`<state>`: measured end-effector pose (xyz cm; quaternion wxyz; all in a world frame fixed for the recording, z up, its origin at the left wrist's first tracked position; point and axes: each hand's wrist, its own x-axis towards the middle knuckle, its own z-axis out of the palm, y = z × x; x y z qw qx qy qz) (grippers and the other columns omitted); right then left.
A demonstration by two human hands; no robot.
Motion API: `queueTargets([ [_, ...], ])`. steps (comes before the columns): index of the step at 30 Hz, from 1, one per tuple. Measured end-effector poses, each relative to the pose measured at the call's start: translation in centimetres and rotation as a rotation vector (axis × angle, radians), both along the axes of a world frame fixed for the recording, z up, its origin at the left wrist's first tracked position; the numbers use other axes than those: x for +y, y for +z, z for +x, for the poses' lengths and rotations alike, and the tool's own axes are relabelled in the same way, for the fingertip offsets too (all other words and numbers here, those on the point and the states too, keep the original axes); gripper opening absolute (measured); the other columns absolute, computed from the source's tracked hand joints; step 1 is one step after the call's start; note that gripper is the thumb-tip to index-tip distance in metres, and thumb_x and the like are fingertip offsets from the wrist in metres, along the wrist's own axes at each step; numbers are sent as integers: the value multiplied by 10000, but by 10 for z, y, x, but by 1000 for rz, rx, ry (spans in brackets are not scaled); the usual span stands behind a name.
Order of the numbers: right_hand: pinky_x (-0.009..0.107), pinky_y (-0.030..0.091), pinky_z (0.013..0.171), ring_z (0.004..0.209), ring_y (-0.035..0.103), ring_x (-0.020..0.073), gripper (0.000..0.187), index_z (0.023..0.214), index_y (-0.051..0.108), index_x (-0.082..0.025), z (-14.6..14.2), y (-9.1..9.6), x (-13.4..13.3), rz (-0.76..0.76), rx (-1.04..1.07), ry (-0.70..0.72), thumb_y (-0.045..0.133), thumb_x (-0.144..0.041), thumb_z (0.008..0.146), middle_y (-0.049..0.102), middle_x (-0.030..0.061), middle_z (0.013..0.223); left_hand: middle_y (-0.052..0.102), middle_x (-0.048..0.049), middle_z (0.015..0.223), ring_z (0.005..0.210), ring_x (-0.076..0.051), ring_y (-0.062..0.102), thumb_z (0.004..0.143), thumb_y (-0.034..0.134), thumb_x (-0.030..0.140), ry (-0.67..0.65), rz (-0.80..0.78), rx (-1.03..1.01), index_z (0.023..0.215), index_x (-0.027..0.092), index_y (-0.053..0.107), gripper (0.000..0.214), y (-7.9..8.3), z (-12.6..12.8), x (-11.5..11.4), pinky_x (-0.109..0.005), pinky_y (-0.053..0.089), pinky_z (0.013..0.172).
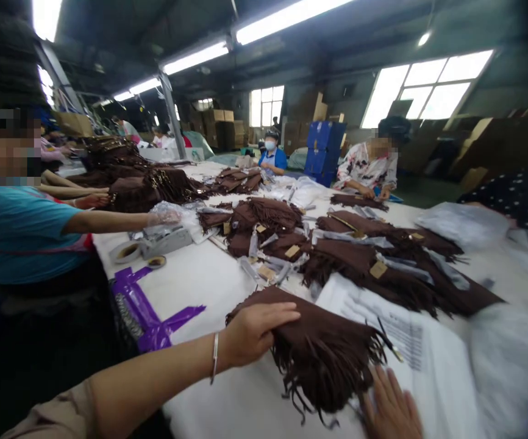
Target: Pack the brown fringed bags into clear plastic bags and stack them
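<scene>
My left hand point(252, 332) lies flat on a folded brown fringed garment point(319, 353) on the white table point(209, 280), fingers stretched along its top edge. My right hand point(389, 405) rests low at the frame's bottom, fingers spread on a clear printed plastic bag point(405, 341) beside the garment's fringe. A silver bangle sits on my left wrist.
More brown fringed garments with paper tags point(364, 256) are piled across the table's middle and far end. A person in a teal shirt point(21, 238) at left reaches toward a tape dispenser point(163, 241). Purple tape strips point(149, 311) hang at the table's edge. Other workers sit at the far side.
</scene>
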<state>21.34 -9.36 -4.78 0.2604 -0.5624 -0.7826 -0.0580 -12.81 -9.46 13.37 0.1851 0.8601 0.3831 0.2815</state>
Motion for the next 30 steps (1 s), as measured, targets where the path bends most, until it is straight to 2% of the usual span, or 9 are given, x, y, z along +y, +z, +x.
queueTargets([
  [4,576,249,1032,1306,315,306,470,1264,486,-186,16,6,-13,-163,144,-94,383,-377,847,446,98,1365,337,-83,1437,1340,-295,258,743,595,206,-461,-253,297,1298,232,448,575,-65,15,-66,-507,268,1073],
  [6,492,319,1029,1252,408,263,442,1218,532,-183,32,16,-19,-298,249,-81,355,-383,866,526,89,1292,432,-78,1379,1308,-273,332,790,582,259,-462,-299,294,1232,243,515,448,-78,3,-67,-477,287,1067],
  [11,412,362,1014,1124,536,226,412,1183,561,-293,62,58,-56,-410,564,-405,444,-478,834,615,12,1178,613,-58,1168,1070,-159,564,896,429,261,-49,-249,107,1186,197,552,321,-62,-29,-4,-275,404,962],
  [13,404,358,1018,1118,540,231,426,1161,579,-270,48,71,-63,-445,587,-350,478,-497,815,623,23,1162,624,-61,1136,1043,-164,567,892,439,258,-121,-218,140,1168,194,568,312,-58,-24,27,-274,402,943],
  [17,375,426,944,1039,584,224,467,1184,553,-216,-4,77,-54,-684,381,-30,517,-479,800,635,61,1125,596,-88,1161,1098,-222,503,787,610,280,-417,-201,362,1180,206,563,403,-72,10,78,-362,319,1005],
  [21,346,483,768,829,627,222,356,978,637,-196,-29,83,-47,-771,195,43,584,-457,742,681,50,900,670,-57,922,1073,-293,460,561,792,254,-445,-153,658,926,220,666,388,-79,31,102,-517,139,1048],
  [25,256,461,566,623,596,152,277,825,633,-217,-26,123,-59,-885,189,101,513,-464,790,654,-23,686,657,-35,704,1061,-290,420,523,775,139,-438,-102,692,580,197,605,188,-52,23,95,-510,81,1057],
  [27,248,456,565,645,591,150,283,852,637,-216,-23,156,-67,-861,177,121,514,-465,795,656,-15,723,653,-38,730,1084,-280,412,550,737,100,-450,-32,663,596,190,605,166,-21,14,82,-506,73,1070],
  [30,260,449,600,687,581,157,315,915,653,-220,-16,210,-82,-618,101,145,545,-484,781,647,12,790,621,-23,784,1147,-253,405,673,625,101,-418,192,588,703,174,623,78,43,3,56,-526,74,1093],
])
